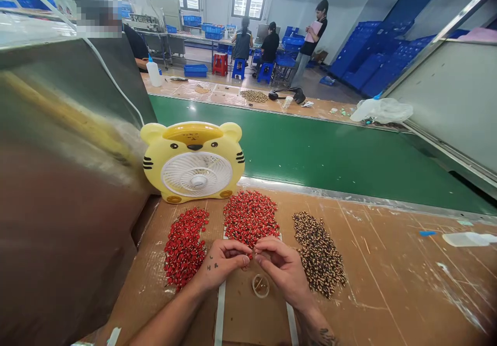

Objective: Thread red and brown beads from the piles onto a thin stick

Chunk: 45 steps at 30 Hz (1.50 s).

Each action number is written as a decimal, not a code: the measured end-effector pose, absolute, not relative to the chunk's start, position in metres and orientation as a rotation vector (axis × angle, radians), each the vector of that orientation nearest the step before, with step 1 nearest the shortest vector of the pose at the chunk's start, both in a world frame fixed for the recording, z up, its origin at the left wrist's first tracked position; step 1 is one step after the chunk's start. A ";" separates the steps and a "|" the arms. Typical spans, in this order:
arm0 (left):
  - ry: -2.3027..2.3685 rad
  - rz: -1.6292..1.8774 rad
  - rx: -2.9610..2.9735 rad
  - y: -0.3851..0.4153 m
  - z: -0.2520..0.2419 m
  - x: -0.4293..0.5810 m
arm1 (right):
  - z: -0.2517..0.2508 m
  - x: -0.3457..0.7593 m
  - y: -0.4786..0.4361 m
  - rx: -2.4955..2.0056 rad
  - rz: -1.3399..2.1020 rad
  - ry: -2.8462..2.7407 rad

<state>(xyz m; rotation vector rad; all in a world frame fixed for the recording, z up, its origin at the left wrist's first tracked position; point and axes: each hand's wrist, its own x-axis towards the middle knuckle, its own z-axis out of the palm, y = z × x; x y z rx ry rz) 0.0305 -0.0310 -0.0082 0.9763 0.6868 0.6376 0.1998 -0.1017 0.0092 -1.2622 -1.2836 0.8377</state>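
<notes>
My left hand (223, 263) is closed in a pinch on a small red piece (250, 256). My right hand (282, 269) meets it fingertip to fingertip, also pinched; whatever it holds is too small to make out. Just beyond both hands lies a heap of small red pieces (251, 214) on a cardboard strip edged with white tape. Another heap of red pieces (184, 247) lies to the left of my left hand. A pile of small black and gold pieces (318, 253) is right of my right hand. Below my fingers sits a small round clear dish (260, 286).
A yellow tiger-faced fan (194, 162) stands behind the left heap, beside a metal housing (70, 180). Past the cardboard-covered table (380, 263) runs a green conveyor belt (310, 152). A clear bottle (468, 239) lies at the right. Several people are in the background.
</notes>
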 end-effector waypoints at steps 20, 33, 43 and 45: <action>0.723 0.676 0.941 -0.032 -0.012 0.032 | 0.026 0.195 -0.108 -1.367 0.447 -1.715; 0.731 0.682 1.052 -0.031 -0.017 0.028 | 0.009 0.185 -0.106 -1.403 0.446 -1.651; 1.108 0.685 1.679 0.013 0.001 0.009 | 0.006 0.219 -0.122 -1.483 0.321 -1.538; 1.189 0.635 2.011 0.029 0.007 0.005 | 0.006 0.229 -0.129 -1.504 0.341 -1.511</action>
